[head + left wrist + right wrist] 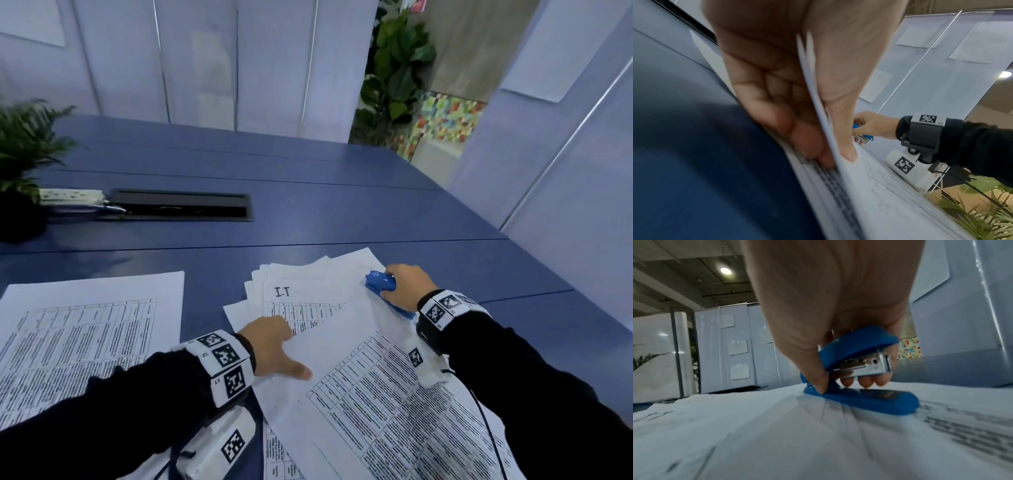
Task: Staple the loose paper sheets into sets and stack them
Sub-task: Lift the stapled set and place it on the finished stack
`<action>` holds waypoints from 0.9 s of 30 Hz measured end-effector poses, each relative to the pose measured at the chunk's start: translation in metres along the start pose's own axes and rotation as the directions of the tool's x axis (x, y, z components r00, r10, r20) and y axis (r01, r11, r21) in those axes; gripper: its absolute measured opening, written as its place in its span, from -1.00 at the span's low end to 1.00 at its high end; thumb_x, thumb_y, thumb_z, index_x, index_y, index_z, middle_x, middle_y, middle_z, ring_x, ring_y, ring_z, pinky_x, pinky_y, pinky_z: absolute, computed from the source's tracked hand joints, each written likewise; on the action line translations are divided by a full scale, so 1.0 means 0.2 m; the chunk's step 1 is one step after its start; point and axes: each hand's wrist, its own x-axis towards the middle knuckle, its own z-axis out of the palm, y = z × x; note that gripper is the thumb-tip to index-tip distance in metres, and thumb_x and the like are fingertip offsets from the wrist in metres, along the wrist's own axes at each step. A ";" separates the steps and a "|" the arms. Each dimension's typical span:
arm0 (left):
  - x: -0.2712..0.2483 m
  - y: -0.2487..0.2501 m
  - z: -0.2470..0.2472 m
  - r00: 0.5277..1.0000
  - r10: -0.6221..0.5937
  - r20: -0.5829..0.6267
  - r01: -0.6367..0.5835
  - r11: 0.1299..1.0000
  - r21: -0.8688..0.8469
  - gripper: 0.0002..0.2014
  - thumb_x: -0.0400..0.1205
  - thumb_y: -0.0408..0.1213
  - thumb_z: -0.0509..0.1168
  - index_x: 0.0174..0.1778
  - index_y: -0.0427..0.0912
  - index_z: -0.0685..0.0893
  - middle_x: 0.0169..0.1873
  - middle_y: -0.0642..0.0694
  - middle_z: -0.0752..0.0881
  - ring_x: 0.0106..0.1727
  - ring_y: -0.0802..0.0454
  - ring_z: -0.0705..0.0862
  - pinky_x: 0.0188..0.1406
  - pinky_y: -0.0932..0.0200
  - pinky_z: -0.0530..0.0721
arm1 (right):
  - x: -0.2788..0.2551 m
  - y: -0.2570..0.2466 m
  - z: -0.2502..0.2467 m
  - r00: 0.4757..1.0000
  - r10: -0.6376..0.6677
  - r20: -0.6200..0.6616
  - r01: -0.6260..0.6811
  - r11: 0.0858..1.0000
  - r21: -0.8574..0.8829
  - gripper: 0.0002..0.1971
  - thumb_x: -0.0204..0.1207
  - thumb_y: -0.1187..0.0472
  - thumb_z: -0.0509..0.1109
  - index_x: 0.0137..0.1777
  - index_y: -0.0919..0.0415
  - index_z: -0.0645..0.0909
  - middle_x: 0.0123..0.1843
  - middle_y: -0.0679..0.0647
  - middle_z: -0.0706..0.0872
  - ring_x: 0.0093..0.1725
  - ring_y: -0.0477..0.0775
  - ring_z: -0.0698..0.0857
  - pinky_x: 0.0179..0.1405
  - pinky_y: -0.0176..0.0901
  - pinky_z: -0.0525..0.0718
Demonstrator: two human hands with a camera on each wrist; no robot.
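Observation:
A fanned pile of loose printed sheets [318, 281] lies on the blue table [342, 205]. My left hand [277, 346] pinches the near-left edge of the top sheets [359, 346]; the thumb lies on top and the fingers are under the paper. The left wrist view shows several sheets [869, 175] caught between thumb and fingers of the left hand [830, 151]. My right hand [404, 284] grips a small blue stapler [380, 284] at the pile's far right. In the right wrist view the stapler [859, 369] has its base on the paper [777, 426], its jaws apart, held by the right hand [838, 378].
A flat stack of printed sheets [89, 335] lies at the left. A potted fern [24, 147], a white power strip [72, 197] and a black cable hatch [181, 205] sit at the back left. White partition panels [565, 171] close in the right side.

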 end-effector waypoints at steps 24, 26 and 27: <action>-0.73 0.26 -1.08 0.398 0.075 -0.914 -0.720 0.643 -0.261 -0.69 0.46 -0.01 0.46 0.03 -0.06 0.67 -0.42 0.18 0.76 -0.41 0.35 0.65 -0.41 0.47 0.57 | -0.52 -0.36 -0.71 0.830 -0.100 -0.549 0.546 -0.057 0.836 -0.46 0.37 0.10 0.52 0.36 0.20 0.56 0.32 0.05 0.68 0.31 0.03 0.65 0.12 -0.20 0.66; -0.72 0.19 -1.02 0.446 0.090 -0.890 -0.741 0.595 -0.311 -0.51 0.49 -0.02 0.40 0.28 -0.15 0.55 -0.02 0.13 0.78 -0.04 0.35 0.72 -0.03 0.43 0.67 | -0.50 -0.44 -0.76 0.811 -0.081 -0.580 0.572 -0.099 0.814 -0.53 0.46 0.14 0.45 0.37 0.20 0.55 0.34 0.12 0.66 0.32 0.10 0.64 0.18 -0.03 0.65; -0.71 0.17 -0.99 0.447 0.107 -0.888 -0.739 0.604 -0.299 -0.52 0.52 -0.10 0.36 0.34 -0.14 0.49 0.11 0.14 0.72 0.08 0.39 0.68 0.09 0.45 0.63 | -0.50 -0.48 -0.79 0.799 -0.081 -0.595 0.586 -0.112 0.802 -0.53 0.48 0.13 0.43 0.39 0.19 0.54 0.36 0.11 0.65 0.34 0.11 0.62 0.27 0.10 0.61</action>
